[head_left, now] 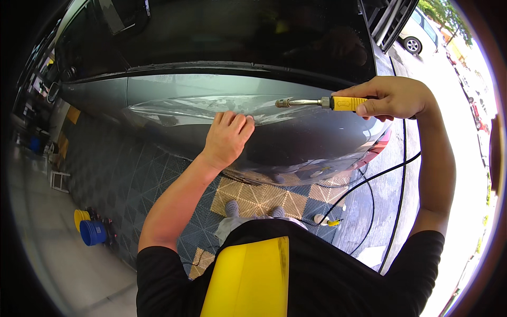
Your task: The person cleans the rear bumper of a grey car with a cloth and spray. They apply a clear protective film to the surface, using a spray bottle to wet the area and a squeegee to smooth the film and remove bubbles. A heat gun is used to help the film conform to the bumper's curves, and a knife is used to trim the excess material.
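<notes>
The floor (253,198) under my feet (231,208) is slatted tile, dark and tan; at my left stand a blue bucket (93,233) and a yellow bucket (80,217), at my right what seems a white bottle (320,218).

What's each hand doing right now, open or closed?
Left hand: closed, fingers curled on the edge of the clear film.
Right hand: closed, holding the yellow-handled nozzle tool.
</notes>
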The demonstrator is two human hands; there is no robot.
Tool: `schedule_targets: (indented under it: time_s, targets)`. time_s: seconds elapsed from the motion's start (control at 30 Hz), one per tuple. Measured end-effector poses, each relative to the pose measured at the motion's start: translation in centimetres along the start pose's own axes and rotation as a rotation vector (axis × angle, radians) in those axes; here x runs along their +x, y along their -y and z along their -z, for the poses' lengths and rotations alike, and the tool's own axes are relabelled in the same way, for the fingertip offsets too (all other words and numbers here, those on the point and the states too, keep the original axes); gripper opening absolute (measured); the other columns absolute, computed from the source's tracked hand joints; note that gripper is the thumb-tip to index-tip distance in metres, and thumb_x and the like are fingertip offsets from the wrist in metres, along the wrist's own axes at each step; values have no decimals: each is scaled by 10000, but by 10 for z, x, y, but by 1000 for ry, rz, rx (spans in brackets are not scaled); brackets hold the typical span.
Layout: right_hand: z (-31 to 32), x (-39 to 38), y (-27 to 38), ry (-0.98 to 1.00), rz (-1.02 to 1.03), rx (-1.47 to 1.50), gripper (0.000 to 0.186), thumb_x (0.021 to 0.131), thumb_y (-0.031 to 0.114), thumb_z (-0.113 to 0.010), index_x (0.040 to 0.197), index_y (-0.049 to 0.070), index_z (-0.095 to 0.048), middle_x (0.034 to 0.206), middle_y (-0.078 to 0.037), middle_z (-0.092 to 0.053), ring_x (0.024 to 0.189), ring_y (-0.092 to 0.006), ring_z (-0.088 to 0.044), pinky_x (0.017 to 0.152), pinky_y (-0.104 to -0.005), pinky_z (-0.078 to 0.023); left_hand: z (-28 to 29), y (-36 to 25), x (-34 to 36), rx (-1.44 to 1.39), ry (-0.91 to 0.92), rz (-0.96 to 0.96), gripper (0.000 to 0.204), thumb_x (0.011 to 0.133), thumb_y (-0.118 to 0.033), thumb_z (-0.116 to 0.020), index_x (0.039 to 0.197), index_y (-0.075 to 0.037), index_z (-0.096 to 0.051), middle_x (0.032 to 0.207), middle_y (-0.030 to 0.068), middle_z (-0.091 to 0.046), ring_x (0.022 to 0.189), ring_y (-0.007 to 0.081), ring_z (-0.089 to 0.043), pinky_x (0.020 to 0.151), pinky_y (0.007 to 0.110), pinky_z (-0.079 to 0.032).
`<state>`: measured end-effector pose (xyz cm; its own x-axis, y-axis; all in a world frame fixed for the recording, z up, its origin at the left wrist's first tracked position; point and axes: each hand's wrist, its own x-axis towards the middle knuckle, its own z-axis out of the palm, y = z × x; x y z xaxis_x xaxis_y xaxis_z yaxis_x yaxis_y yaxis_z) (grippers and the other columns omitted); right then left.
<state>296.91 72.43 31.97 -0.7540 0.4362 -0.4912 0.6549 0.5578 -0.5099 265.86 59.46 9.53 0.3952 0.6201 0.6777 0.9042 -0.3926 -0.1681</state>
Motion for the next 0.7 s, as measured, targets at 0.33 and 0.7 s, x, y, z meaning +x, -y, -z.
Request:
schedule_targets:
  time_s: [0.33, 0.7]
  targets:
    - [-4, 17, -2, -69, 169, -80, 684, 925, 557, -601, 1433, 103, -534, 745, -54, -651, 558, -119, -608, 496, -253, -475, -5, -8, -33, 126, -16, 440, 435, 942, -246, -627, 1294, 1, -568, 1418, 207, -525, 1321, 469, -458, 1077, 574, -374]
    - [-4, 9, 23, -58, 82, -51, 579, 954, 419, -615, 1445, 125, -525, 744, -37, -631, 559, -117, -562, 533, -278, -481, 18, 74, -56, 176, -47, 335, 340, 915, -185, -653, 1223, -41, -644, 1317, 127, -620, 1203, 314, -573, 998, 474, -422]
